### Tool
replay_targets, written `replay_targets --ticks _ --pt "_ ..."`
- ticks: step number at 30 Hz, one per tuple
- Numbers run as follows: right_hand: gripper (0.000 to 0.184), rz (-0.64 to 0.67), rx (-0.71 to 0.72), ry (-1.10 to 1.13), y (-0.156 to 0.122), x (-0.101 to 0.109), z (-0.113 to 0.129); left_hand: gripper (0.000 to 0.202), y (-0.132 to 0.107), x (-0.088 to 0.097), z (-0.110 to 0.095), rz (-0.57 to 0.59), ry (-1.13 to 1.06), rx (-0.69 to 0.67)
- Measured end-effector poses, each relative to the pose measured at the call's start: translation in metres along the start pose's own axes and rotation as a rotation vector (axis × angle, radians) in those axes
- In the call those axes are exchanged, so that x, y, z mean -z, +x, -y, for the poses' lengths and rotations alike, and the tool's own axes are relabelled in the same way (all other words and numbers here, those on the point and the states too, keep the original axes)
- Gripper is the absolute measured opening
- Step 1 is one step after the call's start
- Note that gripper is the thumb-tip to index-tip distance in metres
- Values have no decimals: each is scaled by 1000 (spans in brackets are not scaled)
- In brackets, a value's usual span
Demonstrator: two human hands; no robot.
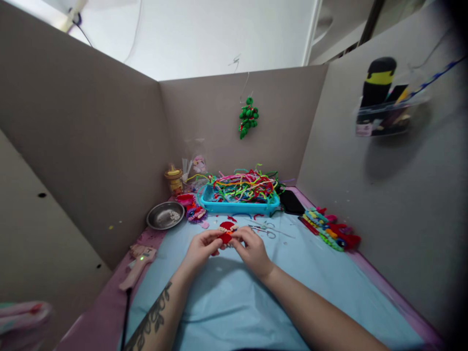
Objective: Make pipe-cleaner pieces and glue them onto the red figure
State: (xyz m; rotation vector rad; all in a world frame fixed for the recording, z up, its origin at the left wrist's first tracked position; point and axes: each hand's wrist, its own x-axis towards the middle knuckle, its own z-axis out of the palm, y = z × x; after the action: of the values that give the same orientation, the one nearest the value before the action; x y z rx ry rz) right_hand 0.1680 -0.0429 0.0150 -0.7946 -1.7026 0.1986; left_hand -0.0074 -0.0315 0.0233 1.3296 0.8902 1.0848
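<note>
Between my two hands, above the blue cloth (234, 302), is a small red craft piece (227, 237) with cream bumps and a bit of orange. My left hand (205, 247) pinches its left side between thumb and fingers. On the right side, my right hand (252, 247) grips it the same way. Fingers cover part of the piece, so its full shape is hidden. Just beyond the hands lie scissors (269, 234) and a thin metal tool. A pink scrap (204, 224) rests behind my left hand.
A blue tray (237, 208) heaped with colourful fuzzy stems stands at the back. To the left are a metal bowl (165, 216) and a pink glue gun (138, 268) with a lit green light. Colourful craft pieces (325, 229) lie right. Grey panels (241, 97) enclose three sides.
</note>
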Motion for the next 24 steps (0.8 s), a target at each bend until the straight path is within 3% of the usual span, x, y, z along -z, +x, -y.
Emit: replay_targets --ticks 16,21,24 --pt "8 3 -7 4 -3 -4 -3 32 -1 -1 -1 -84 98 -67" --pt "12 12 -19 11 -3 -4 -2 30 -5 -11 -2 -89 111 -76" --pt "11 7 -29 8 -3 -2 -1 27 -3 -1 -7 -107 124 -95"
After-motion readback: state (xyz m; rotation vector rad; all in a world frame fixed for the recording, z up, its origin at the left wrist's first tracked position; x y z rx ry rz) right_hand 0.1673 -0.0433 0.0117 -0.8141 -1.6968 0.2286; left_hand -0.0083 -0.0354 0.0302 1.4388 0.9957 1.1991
